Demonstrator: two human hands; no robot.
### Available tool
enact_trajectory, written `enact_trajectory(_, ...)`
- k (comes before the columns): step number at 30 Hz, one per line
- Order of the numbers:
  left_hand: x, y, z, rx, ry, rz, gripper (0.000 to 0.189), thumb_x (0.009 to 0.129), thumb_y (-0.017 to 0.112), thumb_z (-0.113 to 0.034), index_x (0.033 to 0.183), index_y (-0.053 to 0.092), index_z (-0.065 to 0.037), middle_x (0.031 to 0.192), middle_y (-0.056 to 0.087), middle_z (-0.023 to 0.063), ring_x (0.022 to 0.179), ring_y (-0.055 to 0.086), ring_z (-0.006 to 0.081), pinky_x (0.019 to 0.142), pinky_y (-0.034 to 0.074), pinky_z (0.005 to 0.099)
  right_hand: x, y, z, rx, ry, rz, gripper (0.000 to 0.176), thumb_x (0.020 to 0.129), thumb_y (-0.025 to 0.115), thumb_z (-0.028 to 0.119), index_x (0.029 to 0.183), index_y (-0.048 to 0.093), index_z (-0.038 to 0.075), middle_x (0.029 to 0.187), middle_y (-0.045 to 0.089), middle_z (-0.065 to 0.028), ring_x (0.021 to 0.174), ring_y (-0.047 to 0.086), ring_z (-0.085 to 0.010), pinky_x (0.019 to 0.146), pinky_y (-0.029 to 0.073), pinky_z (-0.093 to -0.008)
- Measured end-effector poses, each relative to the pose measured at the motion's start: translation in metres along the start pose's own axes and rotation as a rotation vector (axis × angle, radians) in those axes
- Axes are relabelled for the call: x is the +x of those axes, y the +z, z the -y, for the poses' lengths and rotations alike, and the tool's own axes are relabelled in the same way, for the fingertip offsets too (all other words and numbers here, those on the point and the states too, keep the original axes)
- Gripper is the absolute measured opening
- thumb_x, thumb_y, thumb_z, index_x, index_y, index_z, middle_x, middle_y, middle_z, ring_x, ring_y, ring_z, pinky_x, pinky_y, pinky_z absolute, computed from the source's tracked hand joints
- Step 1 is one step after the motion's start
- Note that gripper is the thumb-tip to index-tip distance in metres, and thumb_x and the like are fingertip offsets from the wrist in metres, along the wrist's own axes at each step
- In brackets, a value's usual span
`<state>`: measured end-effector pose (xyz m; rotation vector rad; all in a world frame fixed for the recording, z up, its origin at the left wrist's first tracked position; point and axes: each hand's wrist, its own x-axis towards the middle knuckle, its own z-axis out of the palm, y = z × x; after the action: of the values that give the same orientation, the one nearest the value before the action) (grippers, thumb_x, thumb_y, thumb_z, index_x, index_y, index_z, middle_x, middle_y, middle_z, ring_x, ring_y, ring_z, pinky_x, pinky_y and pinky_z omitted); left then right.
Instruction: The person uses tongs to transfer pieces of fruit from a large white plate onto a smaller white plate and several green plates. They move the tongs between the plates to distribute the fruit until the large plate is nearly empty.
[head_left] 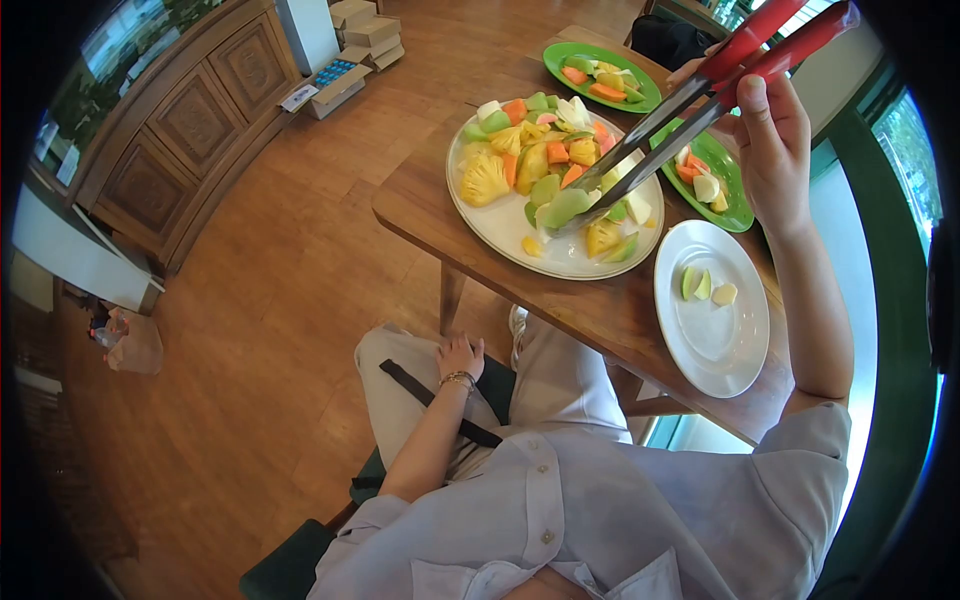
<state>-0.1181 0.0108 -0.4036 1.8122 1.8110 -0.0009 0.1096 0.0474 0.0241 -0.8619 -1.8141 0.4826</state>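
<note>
My right hand is closed around the red handles of metal tongs. The tongs reach down to a large white plate heaped with cut fruit, their tips beside a pale green fruit piece. Whether the tips grip that piece is not clear. Pineapple, orange cubes and green and white pieces make up the heap. My left hand lies on my thigh, fingers spread, holding nothing. Nearest my right forearm is a smaller white plate with two green wedges and a pale piece.
Two green plates of cut fruit, one at the far end and one at the right, share the wooden table. Its near corner juts out over my legs. Open boxes and a paper bag rest on the floor.
</note>
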Motion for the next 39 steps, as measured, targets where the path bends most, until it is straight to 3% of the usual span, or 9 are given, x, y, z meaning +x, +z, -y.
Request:
enact_trajectory(6,0.000,-0.001,-0.001,-0.001,-0.005,0.017,0.055,0.081,0.030,-0.045,0.119,0.035,-0.006,0.120,0.040,0.0118,0.115,0.031,0.0261,0.096,0.015,0.0454,0.003,-0.013,-0.016,0.054,0.058,-0.135,0.029,0.088,0.033,0.021,0.098,0.045,-0.003,0.091,0.055,-0.0150,0.084,0.055,-0.0176,0.069,0.049,-0.0297)
enact_trajectory(12,0.000,-0.001,-0.001,0.003,-0.004,0.006,0.055,0.081,0.031,-0.045,0.119,0.036,-0.006,0.120,0.041,0.0118,0.115,0.032,0.0255,0.096,0.015,0.0452,0.018,-0.022,-0.031,0.046,0.189,-0.245,0.031,0.085,0.042,0.031,0.093,0.049,0.002,0.082,0.057,-0.0095,0.078,0.057,-0.0152,0.067,0.049,-0.0304)
enact_trajectory(30,0.000,0.001,0.000,0.008,-0.002,0.012,0.055,0.081,0.031,-0.045,0.120,0.035,-0.006,0.121,0.039,0.0115,0.116,0.030,0.0248,0.097,0.015,0.0452,0.019,-0.047,-0.053,0.078,0.354,-0.504,0.032,0.080,0.050,0.035,0.088,0.051,0.004,0.079,0.058,-0.0070,0.076,0.057,-0.0133,0.061,0.050,-0.0272)
enact_trajectory(38,0.002,0.004,0.002,0.056,0.027,0.016,0.054,0.080,0.034,-0.046,0.119,0.037,-0.008,0.121,0.039,0.0106,0.115,0.031,0.0257,0.097,0.016,0.0447,-0.008,-0.104,-0.033,0.066,0.321,-0.708,0.031,0.080,0.051,0.032,0.090,0.052,0.003,0.082,0.057,-0.0058,0.075,0.057,-0.0137,0.066,0.049,-0.0309)
enact_trajectory(39,0.002,0.004,0.002,0.086,0.026,0.029,0.054,0.079,0.035,-0.046,0.119,0.037,-0.009,0.122,0.039,0.0101,0.115,0.031,0.0262,0.097,0.015,0.0446,-0.018,-0.106,-0.024,0.019,0.269,-0.714,0.033,0.079,0.052,0.034,0.087,0.054,0.002,0.076,0.058,-0.0070,0.074,0.057,-0.0121,0.056,0.049,-0.0262)
